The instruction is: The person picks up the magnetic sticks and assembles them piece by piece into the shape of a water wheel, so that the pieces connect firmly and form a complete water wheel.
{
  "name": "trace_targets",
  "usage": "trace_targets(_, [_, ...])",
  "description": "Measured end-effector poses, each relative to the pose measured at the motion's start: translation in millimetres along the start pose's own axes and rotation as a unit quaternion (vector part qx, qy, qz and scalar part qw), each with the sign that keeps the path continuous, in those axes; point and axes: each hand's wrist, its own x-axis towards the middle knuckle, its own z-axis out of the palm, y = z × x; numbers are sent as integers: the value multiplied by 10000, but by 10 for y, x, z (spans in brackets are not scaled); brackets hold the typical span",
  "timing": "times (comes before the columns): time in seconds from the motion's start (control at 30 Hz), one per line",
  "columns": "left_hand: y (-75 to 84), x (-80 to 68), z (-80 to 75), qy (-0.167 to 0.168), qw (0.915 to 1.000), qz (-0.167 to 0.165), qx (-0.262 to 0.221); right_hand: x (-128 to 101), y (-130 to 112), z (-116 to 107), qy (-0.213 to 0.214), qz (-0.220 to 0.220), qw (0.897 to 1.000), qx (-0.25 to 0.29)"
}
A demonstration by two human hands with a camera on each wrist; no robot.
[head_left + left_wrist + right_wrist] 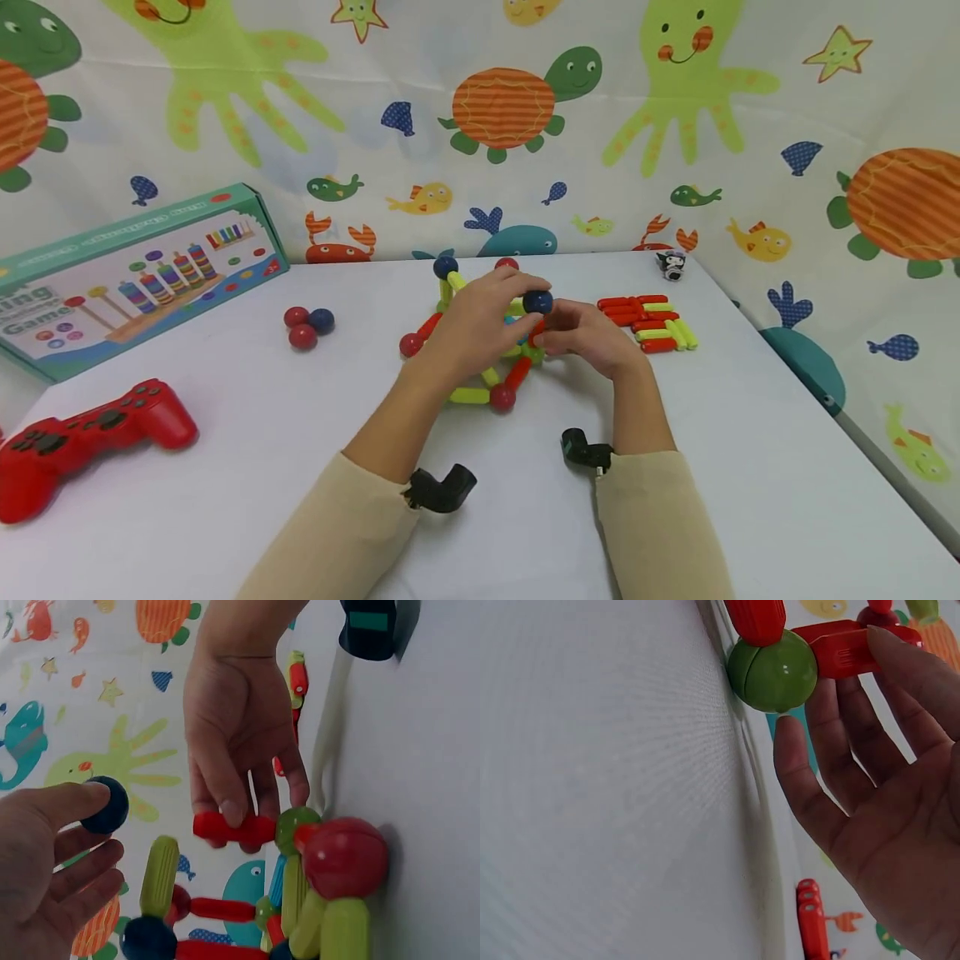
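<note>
My left hand (487, 321) pinches a dark blue ball (537, 302) between thumb and fingers, above a structure of balls and rods. In the left wrist view that ball (106, 806) is apart from the structure. With thumb and fingers, my right hand (592, 333) grips a red rod (236, 827) standing up from a green ball (296, 829) at the structure's right side. The structure joins red and yellow-green rods with red, blue and green balls, including a red ball (502, 397) at its near corner. My left hand hides part of it in the head view.
Loose red and yellow-green rods (648, 321) lie to the right. Two red balls and a blue ball (322, 321) sit together on the left. A red game controller (97, 442), a toy box (142, 279) and a small figurine (671, 265) also stand on the white table (300, 433).
</note>
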Motion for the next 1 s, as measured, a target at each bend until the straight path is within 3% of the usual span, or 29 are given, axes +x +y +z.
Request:
trace_targets(0.2, [84,261,96,-711,9955,-228,589,15,18,-2,57,76,10000,-15])
trace_targets(0.43, [63,348,147,-1247,9867,-443,947,1,5,-10,9,70,10000,9])
trace_targets(1.0, [17,304,128,-1277,9874,-509,789,12,16,-20,-15,94,10000,-6])
